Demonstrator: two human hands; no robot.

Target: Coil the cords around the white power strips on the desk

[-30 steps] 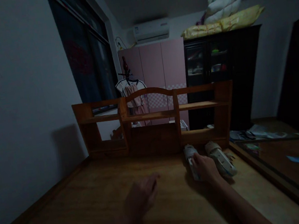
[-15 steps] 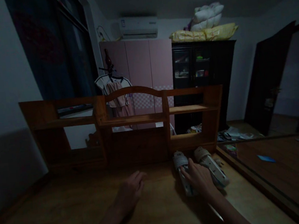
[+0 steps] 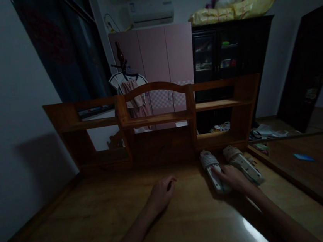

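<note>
Two pale power strips with their cords wound around one end lie side by side on the wooden desktop, at the foot of the shelf's right part. My right hand is on the left power strip, its fingers closed over the strip's right edge with a fingertip on top; part of the strip is hidden beneath. Close to that hand's far side is the right power strip, untouched as far as I can see. My left hand rests on the desktop, fingers loosely bent and apart, holding nothing.
A low wooden shelf unit runs along the desk's back. To the right, beyond the raised desk edge, is a brown surface with a blue card on it. A wall borders the left side.
The camera view has shifted, so the desk and shelf appear farther right and higher. My right hand stays at the left power strip. My left hand's fingers are more bent than before.
</note>
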